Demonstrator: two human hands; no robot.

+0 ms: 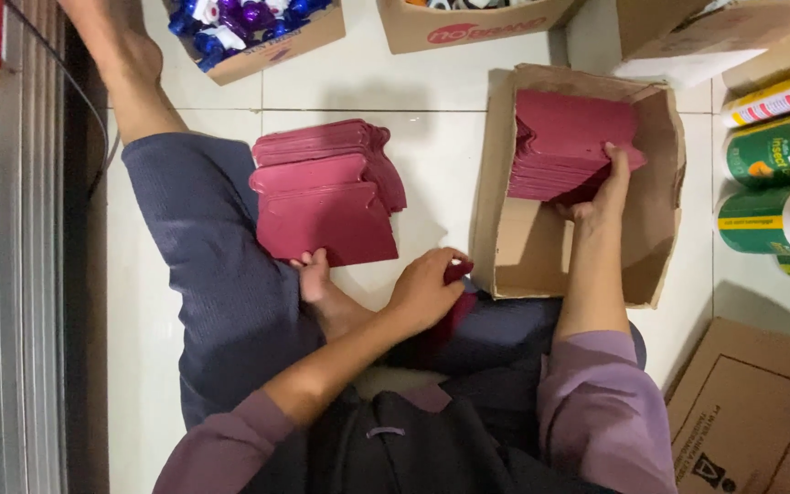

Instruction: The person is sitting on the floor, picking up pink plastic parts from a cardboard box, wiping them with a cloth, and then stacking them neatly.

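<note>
The person sits on the white tile floor (413, 155) with legs in dark blue trousers (221, 274) and purple sleeves (596, 402) pushed up the arms. Closest in, the left hand (427, 288) is over the lap, with its fingers curled around a small dark red piece (457, 271). Only a bit of that piece shows, so I cannot tell its whole shape. A bare foot (317, 279) sits just beside this hand. Its toes touch the near edge of a loose pile of dark red card pieces (326, 187) that lies on the floor. These pieces are flat with wavy top edges, and they lie on top of each other in a messy heap. To the right, an open brown cardboard box (514, 247) lies on the floor. The right hand (605, 192) reaches into this box and grips the near side of a neat stack of dark red cards (569, 142), with the thumb on top. The stack sits in the far part of the box. At the far right, 3 green and white cans (779, 183) lie on their sides. A flat brown box (752, 412) lies near the right elbow. Farther away, a carton full of blue and purple shiny things (240, 23) stands by the top edge, and another brown carton (468, 23) is next to it.
</note>
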